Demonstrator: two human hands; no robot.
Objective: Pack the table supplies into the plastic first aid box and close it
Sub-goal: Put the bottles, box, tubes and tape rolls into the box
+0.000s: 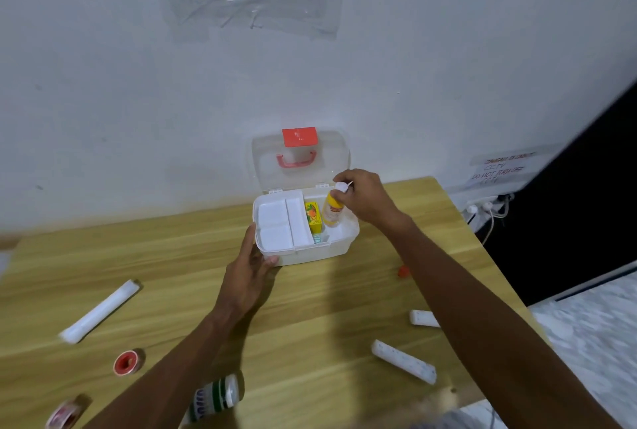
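Yellow bottle (331,211) held by right hand (365,195) inside box (310,253).

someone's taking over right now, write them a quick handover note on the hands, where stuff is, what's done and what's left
Right hand: holds the yellow bottle by its white cap, upright in the box's right side.
Left hand: steadies the first aid box at its front left corner.
Done: lid open, yellow carton inside, white tray seated on the left.
Left on the table: long white packet, two tape rolls, green-striped bottle, two white rolls, small red item. Then close the lid.
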